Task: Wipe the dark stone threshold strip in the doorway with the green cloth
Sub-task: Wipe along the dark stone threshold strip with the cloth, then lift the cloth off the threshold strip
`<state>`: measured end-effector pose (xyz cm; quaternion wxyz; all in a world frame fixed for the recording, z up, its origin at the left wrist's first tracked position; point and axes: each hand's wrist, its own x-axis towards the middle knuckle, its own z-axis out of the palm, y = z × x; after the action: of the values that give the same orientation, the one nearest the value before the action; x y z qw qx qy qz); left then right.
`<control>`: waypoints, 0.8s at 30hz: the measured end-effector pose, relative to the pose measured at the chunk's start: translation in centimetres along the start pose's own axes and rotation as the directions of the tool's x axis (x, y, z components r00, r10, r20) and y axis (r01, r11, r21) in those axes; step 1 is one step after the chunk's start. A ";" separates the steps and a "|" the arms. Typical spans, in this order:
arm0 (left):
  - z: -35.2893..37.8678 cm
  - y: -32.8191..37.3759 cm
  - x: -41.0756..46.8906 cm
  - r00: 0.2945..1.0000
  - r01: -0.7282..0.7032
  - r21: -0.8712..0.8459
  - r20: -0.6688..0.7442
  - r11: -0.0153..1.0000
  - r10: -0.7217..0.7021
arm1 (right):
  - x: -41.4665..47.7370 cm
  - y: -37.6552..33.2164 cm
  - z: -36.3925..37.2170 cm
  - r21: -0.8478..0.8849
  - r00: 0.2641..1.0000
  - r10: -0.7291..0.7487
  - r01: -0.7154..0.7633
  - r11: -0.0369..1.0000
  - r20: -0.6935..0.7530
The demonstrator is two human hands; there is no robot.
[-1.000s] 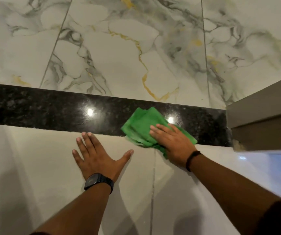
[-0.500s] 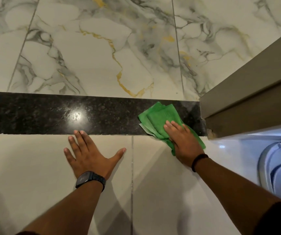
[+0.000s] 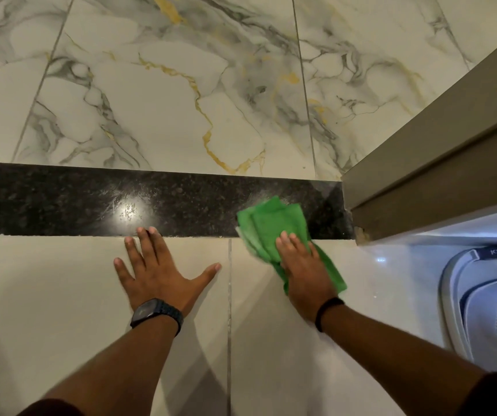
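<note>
The head camera looks straight down on a kneeling person's two forearms, and I can see the dark speckled stone threshold strip (image 3: pixel 181 202) running as a long band from nine o'clock to three o'clock, between the gold-veined marble floor tiles (image 3: pixel 157 94) at twelve and the plain cream floor tiles (image 3: pixel 46 295) nearer the person. That side-to-side long axis is what the coming stroke turns on: the strip lies just ahead of both hands, toward twelve, so any sweep has to travel sideways along it, not forward.

The folded green microfibre cloth (image 3: pixel 274 226) lies at about two o'clock from the middle of the picture, its far half on the strip near the right end, its near half trailing back onto the cream tile. The right hand (image 3: pixel 304 271) is pressed flat on top of it, fingers straight and close together, pinning rather than clutching it. This hand is clearly the nearer one to the work. Just beyond the cloth at three o'clock stands the brown wooden door frame (image 3: pixel 421 187), close but not touching.

The left hand (image 3: pixel 160 271) is splayed wide and empty on the cream tile, bracing; its longest fingertips seem to reach the strip's near edge, though glare makes that hard to confirm. A black wristwatch (image 3: pixel 155 313) sits on that wrist.
</note>
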<state>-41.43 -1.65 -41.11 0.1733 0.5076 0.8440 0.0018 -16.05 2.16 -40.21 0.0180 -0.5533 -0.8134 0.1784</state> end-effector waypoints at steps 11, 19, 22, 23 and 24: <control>-0.7 -0.4 -0.6 0.941 -0.338 -0.010 0.029 0.941 0.338 | 2.2 1.1 -3.6 0.138 0.825 0.557 -0.566 0.813 0.098; -6.6 0.5 -0.6 0.858 -0.512 0.050 0.072 0.857 0.509 | 2.4 -0.7 -7.6 0.344 0.857 0.456 -0.514 0.786 0.239; -11.2 1.3 -3.2 0.831 -0.552 0.077 0.128 0.830 0.541 | -0.8 -2.7 -11.7 0.460 0.875 0.446 -0.480 0.747 0.190; -12.7 1.7 -4.2 0.831 -0.550 0.077 0.146 0.832 0.536 | -2.1 -3.5 -13.2 0.509 0.873 0.459 -0.473 0.719 0.164; -14.5 2.4 -5.6 0.827 -0.553 0.074 0.170 0.830 0.536 | -3.7 -4.3 -15.3 0.566 0.866 0.481 -0.467 0.679 0.137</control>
<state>-41.27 -2.82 -25.44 0.1941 0.7355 0.6481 -0.0356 -14.99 1.54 -23.94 0.1488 -0.7140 -0.5473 0.4105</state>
